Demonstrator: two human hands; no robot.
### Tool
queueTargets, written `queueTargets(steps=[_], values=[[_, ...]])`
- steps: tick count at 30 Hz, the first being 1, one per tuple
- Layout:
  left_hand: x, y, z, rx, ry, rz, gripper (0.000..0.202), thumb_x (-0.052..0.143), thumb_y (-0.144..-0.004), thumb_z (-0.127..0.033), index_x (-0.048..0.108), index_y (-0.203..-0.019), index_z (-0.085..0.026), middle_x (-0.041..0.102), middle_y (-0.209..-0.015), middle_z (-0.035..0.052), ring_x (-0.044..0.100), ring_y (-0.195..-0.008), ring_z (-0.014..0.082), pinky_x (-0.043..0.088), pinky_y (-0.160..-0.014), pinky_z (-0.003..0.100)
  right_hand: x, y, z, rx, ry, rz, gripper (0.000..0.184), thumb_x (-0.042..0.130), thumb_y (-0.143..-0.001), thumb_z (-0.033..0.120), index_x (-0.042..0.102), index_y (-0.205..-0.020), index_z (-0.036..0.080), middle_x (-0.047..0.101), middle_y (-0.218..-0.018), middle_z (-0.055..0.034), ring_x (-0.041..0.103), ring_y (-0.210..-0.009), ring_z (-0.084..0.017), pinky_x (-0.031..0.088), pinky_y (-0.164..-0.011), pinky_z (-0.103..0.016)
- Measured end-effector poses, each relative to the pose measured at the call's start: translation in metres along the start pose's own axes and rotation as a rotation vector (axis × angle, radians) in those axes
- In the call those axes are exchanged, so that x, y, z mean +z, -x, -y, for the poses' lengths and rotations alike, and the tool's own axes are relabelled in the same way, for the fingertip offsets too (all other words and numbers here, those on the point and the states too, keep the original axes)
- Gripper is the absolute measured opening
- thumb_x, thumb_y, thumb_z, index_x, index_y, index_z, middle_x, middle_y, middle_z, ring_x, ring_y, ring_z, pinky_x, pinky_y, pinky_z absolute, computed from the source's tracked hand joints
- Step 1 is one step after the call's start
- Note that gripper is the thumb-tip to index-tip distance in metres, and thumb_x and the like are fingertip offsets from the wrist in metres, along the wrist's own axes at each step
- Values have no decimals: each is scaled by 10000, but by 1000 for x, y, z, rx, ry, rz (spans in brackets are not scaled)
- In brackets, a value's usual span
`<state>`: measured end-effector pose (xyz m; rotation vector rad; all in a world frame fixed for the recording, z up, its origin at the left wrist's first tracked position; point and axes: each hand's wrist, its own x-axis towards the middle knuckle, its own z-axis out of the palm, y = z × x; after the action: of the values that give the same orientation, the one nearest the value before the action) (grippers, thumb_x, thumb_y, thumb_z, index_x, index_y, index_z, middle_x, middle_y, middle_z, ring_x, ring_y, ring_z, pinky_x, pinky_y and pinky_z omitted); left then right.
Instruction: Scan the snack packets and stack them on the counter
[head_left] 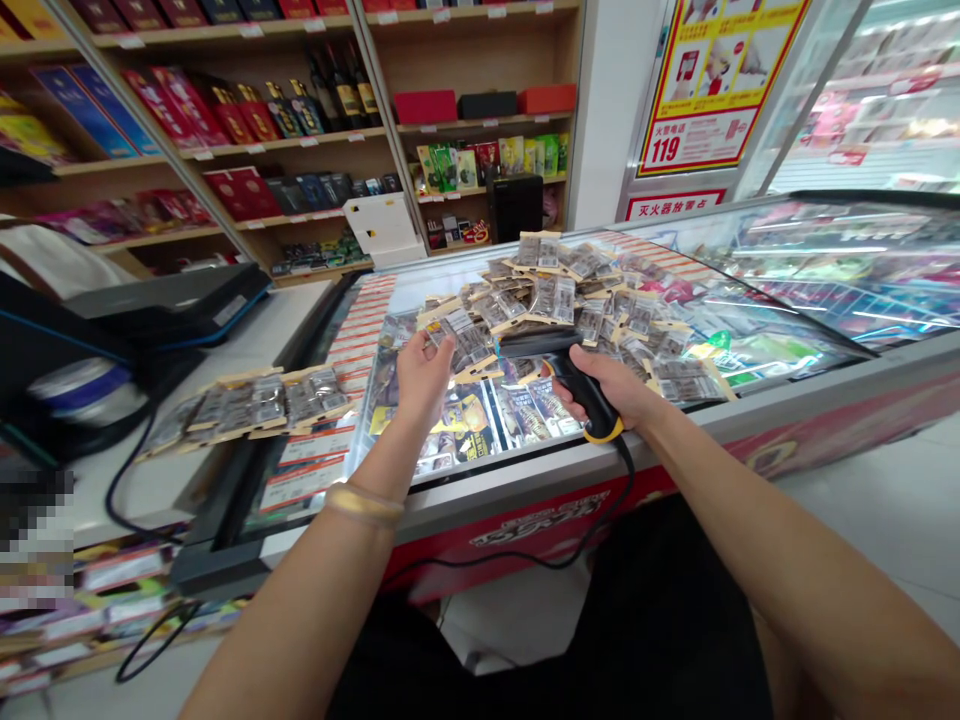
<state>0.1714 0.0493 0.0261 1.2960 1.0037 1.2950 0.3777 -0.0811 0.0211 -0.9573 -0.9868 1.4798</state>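
Packets point(553, 297) | heaped on glass-topped cabinet point(465, 497) | stocked shelves point(289, 143) behind

Your view is bright, with glare streaking the freezer glass point(795, 300) at right. Blur smears your lower left; wide-angle distortion slants the shelves point(281, 145), upper left.

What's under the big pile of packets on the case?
The pile rests on the glass top. Through the glass, yellow-and-black packaging shows in front of it. Whatever lies directly beneath is covered.
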Motion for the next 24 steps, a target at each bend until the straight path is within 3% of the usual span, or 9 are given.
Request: queueTargets(steps=[10,16,20,24], values=[[2,3,-1,-29,18,13,268,696,-767,-280,657,-1018,-197,686,-728,-6,581,-599,129,420,-556,221,0,-1,1,1,71,5,670,789,-659,754,628,-920,159,583,-605,21,487,-424,-89,389,-388,-212],[-1,0,-3,88,12,52,238,619,-829,-241,670,-1055,-184,779,-1049,79,721,-962,204,538,-805,286,12,-4,6,-26,102,14,631,781,-697,722,644,-954,162,585,-604,13,493,-430,-105,394,-387,-226],[-33,-17,-10,262,-186,16,252,599,-839,-238,687,-1066,-175,774,-1111,88,719,-1022,217,522,-936,314,39,-26,12,-58,79,72,645,794,-674,730,642,-935,160,582,-609,16,500,-431,-101,402,-388,-222],[-99,-44,-23,308,-484,-119,279,566,-854,-246,695,-1087,-164,761,-1094,94,700,-997,245,510,-943,344,78,-60,13,-44,42,127,581,771,-740,695,633,-905,155,581,-598,15,506,-424,-97,404,-382,-214]])
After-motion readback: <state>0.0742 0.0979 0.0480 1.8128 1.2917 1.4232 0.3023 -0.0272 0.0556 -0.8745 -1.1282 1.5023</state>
